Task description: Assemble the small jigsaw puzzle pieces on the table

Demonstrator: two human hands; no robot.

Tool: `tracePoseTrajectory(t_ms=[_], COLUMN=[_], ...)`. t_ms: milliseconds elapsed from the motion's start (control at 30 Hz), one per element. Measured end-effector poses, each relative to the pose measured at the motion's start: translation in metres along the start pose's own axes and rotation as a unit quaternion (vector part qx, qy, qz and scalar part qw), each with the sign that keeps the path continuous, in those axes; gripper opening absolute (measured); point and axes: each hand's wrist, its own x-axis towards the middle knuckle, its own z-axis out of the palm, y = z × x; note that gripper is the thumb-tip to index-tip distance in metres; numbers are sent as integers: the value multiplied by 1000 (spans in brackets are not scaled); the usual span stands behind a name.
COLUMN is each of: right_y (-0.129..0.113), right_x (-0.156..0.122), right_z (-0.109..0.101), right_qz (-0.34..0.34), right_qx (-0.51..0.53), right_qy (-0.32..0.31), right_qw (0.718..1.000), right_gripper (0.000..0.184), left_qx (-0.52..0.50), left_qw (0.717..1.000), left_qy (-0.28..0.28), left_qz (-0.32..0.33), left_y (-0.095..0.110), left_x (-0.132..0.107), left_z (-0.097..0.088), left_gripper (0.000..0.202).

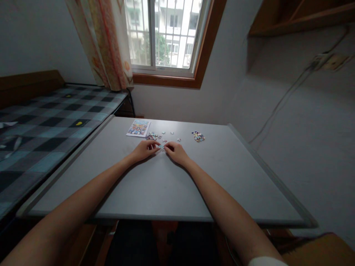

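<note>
My left hand (146,149) and my right hand (175,152) meet fingertip to fingertip over the white table. Between them are small pale-blue jigsaw puzzle pieces (162,146), pinched by thumb and fingers on both sides. Whether the pieces are joined is too small to tell. Just beyond the left hand lies a pile of puzzle pieces (152,136). A few loose pieces (172,133) are scattered past the fingertips. Farther right, a second pile of puzzle pieces (198,136) sits apart from my right hand.
A colourful picture sheet (138,128) lies at the table's back left. The white table (155,192) has raised grey edges. A checked bed (69,114) stands along the left, a window (166,37) ahead, and a cable (280,101) hangs on the right wall.
</note>
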Motion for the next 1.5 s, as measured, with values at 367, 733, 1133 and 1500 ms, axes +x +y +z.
tracePoseTrajectory(t_ms=[367, 733, 1133, 1500], right_y=[-3, -2, 1, -2], right_x=[-1, 0, 0, -1], right_z=[-1, 0, 1, -1], right_qz=[9, 7, 3, 5], right_qx=[-3, -12, -21, -20], right_qy=[-3, -7, -6, -6], right_qw=[1000, 1000, 1000, 1000], right_gripper=[13, 13, 14, 14], left_qx=[-3, 1, 6, 3], left_qw=[1000, 1000, 1000, 1000], left_qy=[0, 2, 5, 9], left_qz=[-3, 2, 7, 9], left_y=[4, 4, 3, 1], left_x=[-1, -1, -1, -1], left_z=[-1, -1, -1, 0], left_gripper=[30, 31, 31, 29])
